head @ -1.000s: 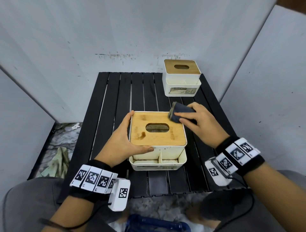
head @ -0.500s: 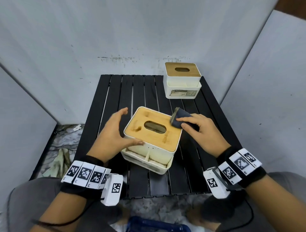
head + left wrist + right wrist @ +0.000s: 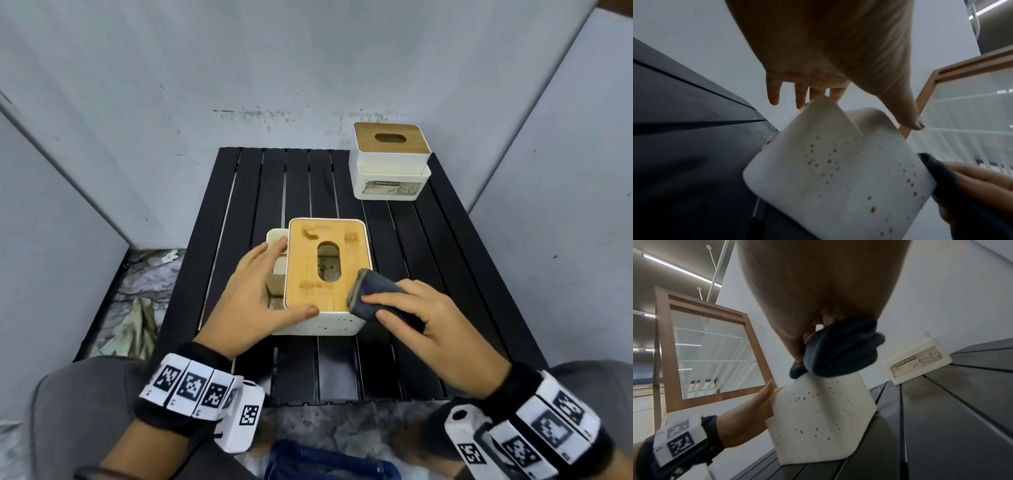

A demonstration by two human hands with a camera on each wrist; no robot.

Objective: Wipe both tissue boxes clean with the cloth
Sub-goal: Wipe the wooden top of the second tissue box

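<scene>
A white tissue box with a bamboo lid (image 3: 318, 267) stands mid-table, its side tray to the left and its near wall (image 3: 838, 170) (image 3: 822, 417) speckled with brown spots. My left hand (image 3: 260, 294) spans its left side, fingers straight over the tray, thumb on the near top edge. My right hand (image 3: 411, 318) grips a folded dark blue cloth (image 3: 370, 294) (image 3: 840, 350) and presses it on the box's near right corner. A second tissue box (image 3: 390, 161) with a bamboo lid stands at the far right of the table.
The black slatted table (image 3: 428, 260) sits between grey walls. Its near edge is just in front of my wrists. Crumpled sheeting and a greenish rag (image 3: 137, 322) lie on the floor at the left. A blue object (image 3: 325, 462) lies below the near edge.
The near box has been turned about a quarter turn clockwise, its tray now at the left. My right hand and the cloth slid from the far right corner to the near right corner.
</scene>
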